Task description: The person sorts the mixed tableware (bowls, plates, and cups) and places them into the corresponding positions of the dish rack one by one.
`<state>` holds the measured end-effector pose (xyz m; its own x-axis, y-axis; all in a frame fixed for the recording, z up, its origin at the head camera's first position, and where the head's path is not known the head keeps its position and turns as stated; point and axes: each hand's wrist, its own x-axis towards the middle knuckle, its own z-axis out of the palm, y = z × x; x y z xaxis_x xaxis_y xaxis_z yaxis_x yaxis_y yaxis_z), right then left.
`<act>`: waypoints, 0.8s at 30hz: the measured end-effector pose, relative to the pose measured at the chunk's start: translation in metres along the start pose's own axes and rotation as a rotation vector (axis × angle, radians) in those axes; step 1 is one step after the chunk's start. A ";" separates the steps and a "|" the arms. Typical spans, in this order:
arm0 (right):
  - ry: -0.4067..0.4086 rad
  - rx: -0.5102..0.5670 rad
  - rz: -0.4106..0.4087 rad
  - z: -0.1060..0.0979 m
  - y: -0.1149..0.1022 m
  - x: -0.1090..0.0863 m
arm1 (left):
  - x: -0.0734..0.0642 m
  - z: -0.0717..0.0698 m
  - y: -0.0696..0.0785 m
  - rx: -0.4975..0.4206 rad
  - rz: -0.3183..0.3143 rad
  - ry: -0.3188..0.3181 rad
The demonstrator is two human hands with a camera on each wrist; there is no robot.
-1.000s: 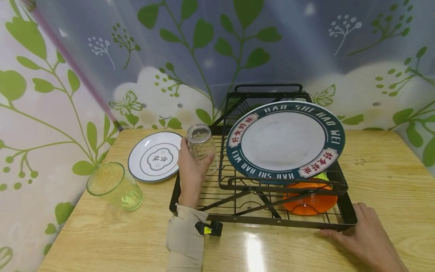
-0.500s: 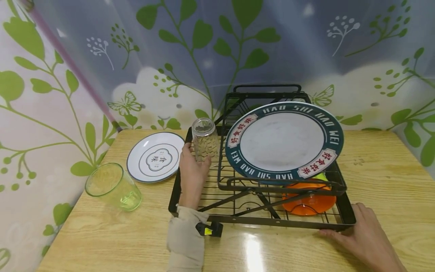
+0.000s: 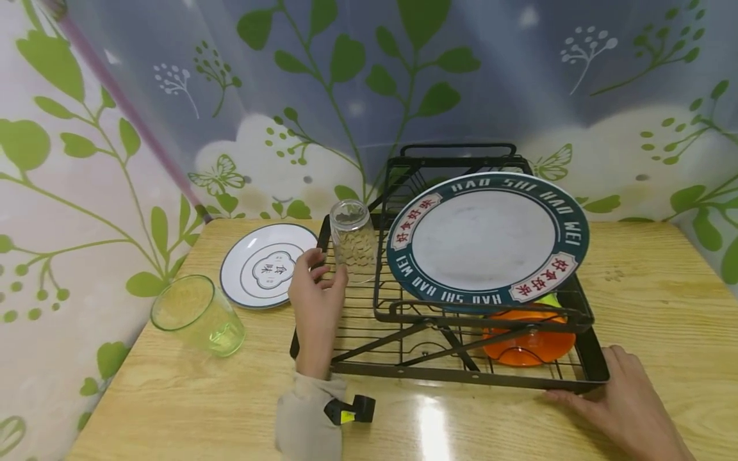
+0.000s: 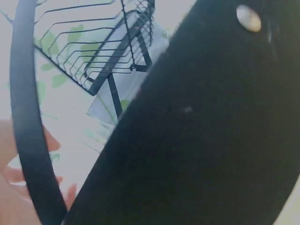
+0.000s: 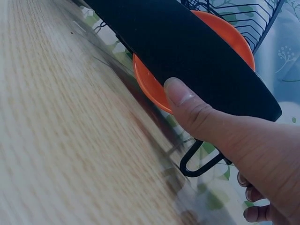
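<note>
An upside-down clear glass [image 3: 353,240] stands at the left end of the black dish rack [image 3: 438,376]. Just left of the glass is my left hand [image 3: 317,294], its fingers loosely bent and nothing in its grasp. The left wrist view shows part of that hand [image 4: 16,187] behind a dark rack bar. My right hand [image 3: 625,400] holds the rack's front right corner; in the right wrist view its thumb [image 5: 187,101] presses the black frame. A large green-rimmed plate [image 3: 484,237] leans on the upper tier.
Beneath the plate, an orange bowl [image 3: 533,349] sits in the rack's lower right part. Left of the rack lie a small white plate [image 3: 245,272] and a tilted-looking green glass [image 3: 196,314] on the wooden table [image 3: 190,410]. A patterned wall covering [image 3: 490,83] closes off the back.
My left hand has let go of the clear glass and drawn back slightly left and toward me. The glass now stands on the rack. My right hand has stayed at the corner.
</note>
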<state>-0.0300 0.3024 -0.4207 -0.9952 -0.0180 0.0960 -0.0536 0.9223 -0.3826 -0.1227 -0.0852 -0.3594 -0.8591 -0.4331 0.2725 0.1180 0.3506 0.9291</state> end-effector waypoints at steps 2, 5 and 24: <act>0.001 0.004 -0.004 0.000 0.000 0.000 | -0.003 -0.003 -0.002 -0.107 0.006 0.033; 0.000 0.005 -0.004 0.001 0.000 -0.001 | -0.007 -0.010 -0.002 -0.396 -0.083 0.052; 0.016 0.006 -0.018 0.001 0.003 -0.001 | -0.008 -0.051 -0.016 -2.204 -0.645 0.312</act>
<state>-0.0297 0.3044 -0.4225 -0.9926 -0.0286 0.1182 -0.0725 0.9194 -0.3866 -0.0920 -0.1296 -0.3634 -0.9428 -0.2234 -0.2474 0.3115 -0.8546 -0.4155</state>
